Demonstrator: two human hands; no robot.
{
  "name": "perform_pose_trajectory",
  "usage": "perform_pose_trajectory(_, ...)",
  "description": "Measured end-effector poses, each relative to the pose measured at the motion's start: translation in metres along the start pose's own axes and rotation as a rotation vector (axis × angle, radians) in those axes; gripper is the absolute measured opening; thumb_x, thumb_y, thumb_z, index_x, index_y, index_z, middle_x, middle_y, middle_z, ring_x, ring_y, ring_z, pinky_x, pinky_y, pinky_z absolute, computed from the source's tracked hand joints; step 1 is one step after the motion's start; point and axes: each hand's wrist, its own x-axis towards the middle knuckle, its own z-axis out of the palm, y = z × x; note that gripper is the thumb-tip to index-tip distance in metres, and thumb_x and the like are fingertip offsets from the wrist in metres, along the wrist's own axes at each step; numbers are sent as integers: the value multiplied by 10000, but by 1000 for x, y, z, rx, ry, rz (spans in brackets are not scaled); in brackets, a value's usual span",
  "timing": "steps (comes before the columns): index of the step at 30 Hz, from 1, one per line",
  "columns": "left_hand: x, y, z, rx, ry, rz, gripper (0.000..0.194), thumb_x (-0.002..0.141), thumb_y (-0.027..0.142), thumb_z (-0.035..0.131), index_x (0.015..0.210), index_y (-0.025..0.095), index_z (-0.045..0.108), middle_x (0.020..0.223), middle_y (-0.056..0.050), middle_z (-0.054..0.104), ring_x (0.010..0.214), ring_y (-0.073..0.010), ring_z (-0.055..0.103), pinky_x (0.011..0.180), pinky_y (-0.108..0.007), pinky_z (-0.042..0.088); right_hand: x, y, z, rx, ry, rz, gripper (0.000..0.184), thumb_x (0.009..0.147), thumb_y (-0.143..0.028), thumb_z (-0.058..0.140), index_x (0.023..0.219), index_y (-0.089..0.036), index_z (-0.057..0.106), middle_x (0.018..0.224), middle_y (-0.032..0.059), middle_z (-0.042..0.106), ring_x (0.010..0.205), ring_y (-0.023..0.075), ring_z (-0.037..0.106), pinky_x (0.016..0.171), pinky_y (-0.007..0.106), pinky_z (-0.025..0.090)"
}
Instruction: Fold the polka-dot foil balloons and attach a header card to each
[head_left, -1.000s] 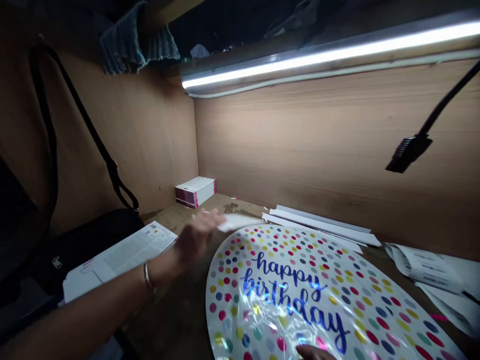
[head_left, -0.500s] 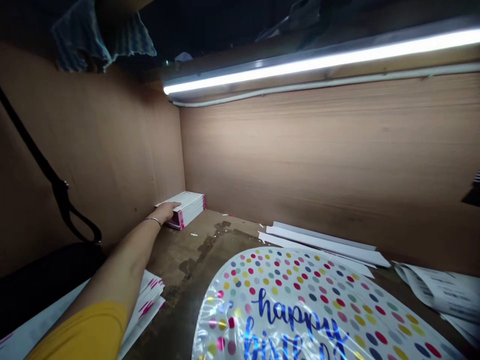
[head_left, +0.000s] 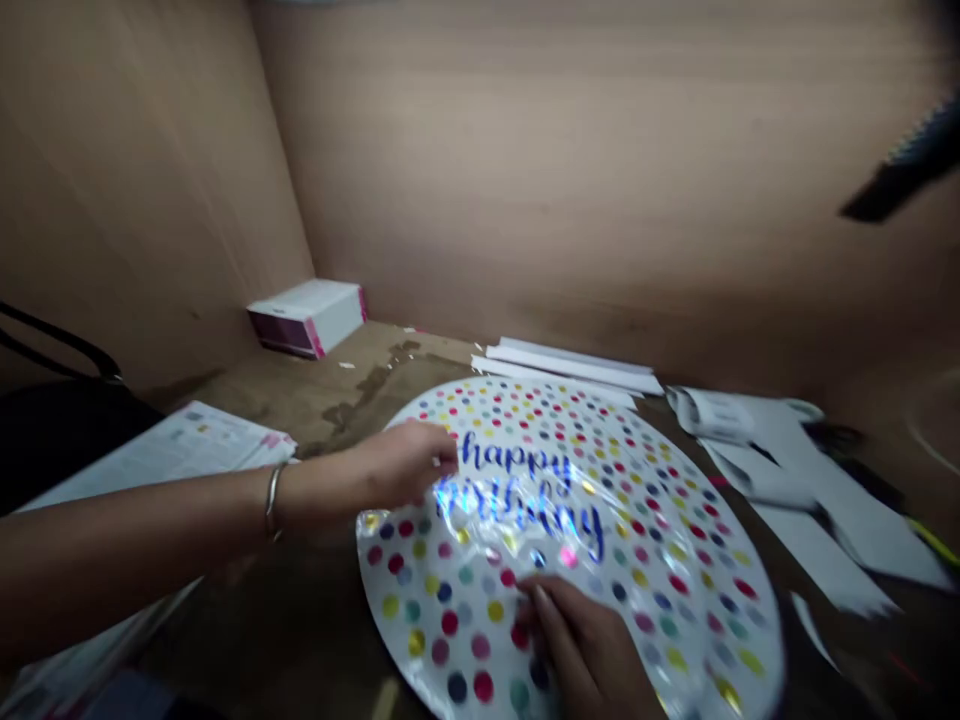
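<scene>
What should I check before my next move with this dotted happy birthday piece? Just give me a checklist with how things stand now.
1. Lettering on the dotted piece readable: ok, despite blur.
2. Right hand at the piece: ok, over its near part.
3. Left hand empty: cannot tell, fingers blurred.
4. Gap between piece and white strips: not ok, none shows at its far edge.
5. Papers on the left in full view: not ok, the left forearm crosses them.
6. Corner stack apart from the piece: ok.
</scene>
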Motion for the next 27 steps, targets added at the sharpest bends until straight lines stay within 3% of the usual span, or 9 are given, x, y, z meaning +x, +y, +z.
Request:
perform_pose_trajectory(2, -32, 52, 30, -65, -139, 299, 108, 790, 270, 645, 877, 214, 676, 889, -15, 662, 810, -156, 611, 728, -215, 465, -6, -4, -10, -23, 30, -59, 388, 906, -428, 360, 871, -185, 661, 662, 34, 663, 565, 161, 613, 562, 260, 496)
perform_pose_trajectory(4, -62, 82, 49, -44, -216, 487, 312, 723, 360, 731, 970, 189, 647, 983, -55, 639, 885, -199, 592, 755, -254, 479, -12, -1, -24, -118, 176, -64, 353, 905, -387, 390, 985, -162, 650, 796, 65, 695, 720, 191, 655, 670, 288, 516)
perform_pose_trajectory(7, -93, 94, 66, 74, -185, 577, 413, 767, 329, 697, 1127, 168, 575, 1080, -96, 612, 997, -240, 554, 849, -320, 471, -30, 9, -45, -323, 286, -94, 311, 897, -343, 431, 1018, -168, 657, 944, 92, 699, 877, 230, 652, 780, 356, 519)
perform_pose_trajectory(10, -109, 92, 79, 175, -96, 618, 300, 877, 127, 495, 1173, 137, 544, 1077, -107, 626, 1008, -228, 560, 883, -331, 461, -56, 21, -56, -432, 86, -213, 247, 884, -285, 478, 1010, -217, 680, 1072, 78, 677, 1005, 232, 619, 867, 384, 512)
perform_pose_trajectory(15, -114, 95, 88, 105, -7, 553, 249, 896, 88, 379, 980, 123, 611, 935, -116, 641, 829, -198, 591, 750, -301, 484, -79, 33, -55, -491, -16, -296, 306, 881, -232, 492, 1148, -227, 641, 1268, 89, 583, 1190, 244, 518, 992, 440, 449)
perform_pose_trajectory(20, -93, 97, 82, -379, -98, 74, 65, 759, 111, 586, 712, 154, 577, 750, -2, 606, 696, -124, 566, 619, -196, 436, -77, 35, -52, -451, 1, -275, 302, 887, -251, 487, 1144, -218, 642, 1263, 91, 587, 1200, 240, 511, 1007, 450, 438)
perform_pose_trajectory(23, -81, 99, 79, -423, -182, -133, 118, 740, 209, 619, 689, 156, 526, 677, 16, 577, 630, -129, 538, 535, -197, 399, -75, 37, -52, -447, 7, -267, 290, 887, -256, 486, 1124, -218, 650, 1242, 89, 602, 1189, 242, 519, 1007, 462, 437)
perform_pose_trajectory(25, -76, 104, 82, -278, -163, -18, 54, 763, 200, 580, 786, 167, 545, 739, 6, 592, 658, -143, 539, 554, -213, 401, -74, 38, -50, -465, 16, -272, 290, 880, -241, 494, 1125, -217, 648, 1236, 91, 605, 1178, 249, 526, 995, 468, 446)
perform_pose_trajectory(27, -75, 112, 88, -75, -119, 238, 96, 784, 137, 529, 865, 180, 559, 833, -23, 605, 727, -161, 545, 627, -241, 416, -74, 37, -47, -484, 41, -296, 290, 872, -225, 500, 1124, -210, 643, 1234, 97, 601, 1171, 254, 524, 982, 466, 455)
